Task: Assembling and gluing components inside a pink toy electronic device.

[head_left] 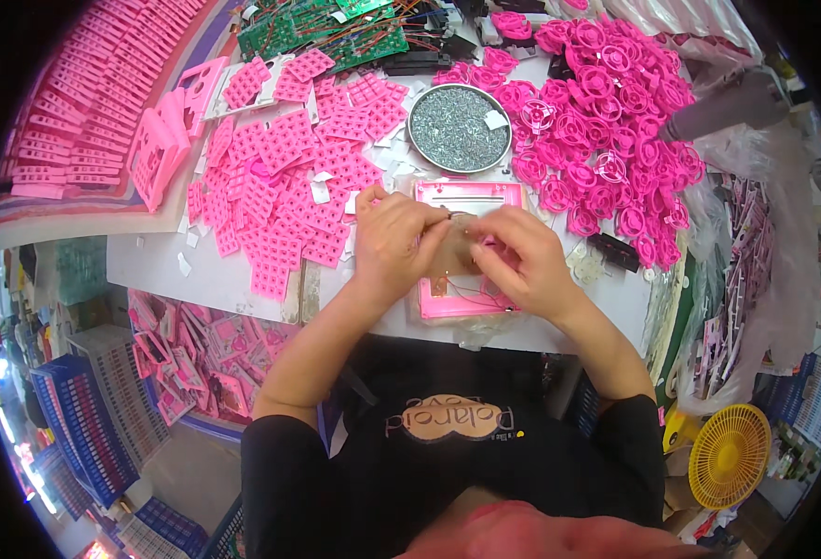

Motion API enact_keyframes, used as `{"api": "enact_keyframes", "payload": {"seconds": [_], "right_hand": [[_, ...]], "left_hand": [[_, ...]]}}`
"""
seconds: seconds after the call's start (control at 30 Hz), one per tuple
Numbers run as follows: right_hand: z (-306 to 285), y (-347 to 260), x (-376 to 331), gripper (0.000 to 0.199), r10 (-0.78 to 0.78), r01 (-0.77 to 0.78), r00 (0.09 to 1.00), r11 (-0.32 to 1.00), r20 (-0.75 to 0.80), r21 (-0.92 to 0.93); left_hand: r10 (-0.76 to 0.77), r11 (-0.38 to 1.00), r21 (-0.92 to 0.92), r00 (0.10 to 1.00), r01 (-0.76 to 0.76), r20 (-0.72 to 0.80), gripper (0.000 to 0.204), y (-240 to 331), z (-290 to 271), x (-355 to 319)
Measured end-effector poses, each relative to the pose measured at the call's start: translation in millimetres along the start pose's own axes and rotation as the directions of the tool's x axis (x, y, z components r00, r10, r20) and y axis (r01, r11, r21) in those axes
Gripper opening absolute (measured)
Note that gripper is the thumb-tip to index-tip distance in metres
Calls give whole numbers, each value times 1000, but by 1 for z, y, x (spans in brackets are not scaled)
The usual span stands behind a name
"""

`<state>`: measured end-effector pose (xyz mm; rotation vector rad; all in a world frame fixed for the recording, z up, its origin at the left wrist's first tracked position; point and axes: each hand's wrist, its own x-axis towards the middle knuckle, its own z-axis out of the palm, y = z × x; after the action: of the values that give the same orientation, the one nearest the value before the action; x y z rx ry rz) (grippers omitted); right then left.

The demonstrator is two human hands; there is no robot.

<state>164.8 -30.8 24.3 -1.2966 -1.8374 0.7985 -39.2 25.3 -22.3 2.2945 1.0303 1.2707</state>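
My left hand (393, 238) and my right hand (520, 258) meet over a pink rectangular plastic frame (471, 194) lying on the white table (215, 270). Between the fingers of both hands is a small brownish circuit board (454, 253) with thin wires trailing from it. Each hand pinches an edge of the board. What lies under the palms is hidden.
A round metal dish of small screws (457, 128) stands behind the frame. Pink square keypad pieces (289, 177) are heaped to the left, pink ring parts (606, 102) to the right. Green circuit boards (336, 28) lie at the back. A yellow fan (729, 455) sits low right.
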Motion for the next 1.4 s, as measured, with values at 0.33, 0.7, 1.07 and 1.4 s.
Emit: {"api": "enact_keyframes", "payload": {"seconds": [0.33,0.7,1.07,1.4], "right_hand": [[-32,67,120,19,-295,97,917,818,-268,-567],[-20,158,255,30,12,-198,962,717,-271,-668],[-28,153,251,38,21,-128,987,684,-157,-718],[-54,0,25,50,-169,220,960,948,224,-229]], "left_hand": [[-337,898,-223,918,380,207,6,6,-8,1],[-17,996,-81,955,43,297,16,-10,-18,-13],[-245,948,-180,962,264,124,9,-3,-4,-7],[-409,856,-313,909,412,78,10,-18,-3,-10]]}}
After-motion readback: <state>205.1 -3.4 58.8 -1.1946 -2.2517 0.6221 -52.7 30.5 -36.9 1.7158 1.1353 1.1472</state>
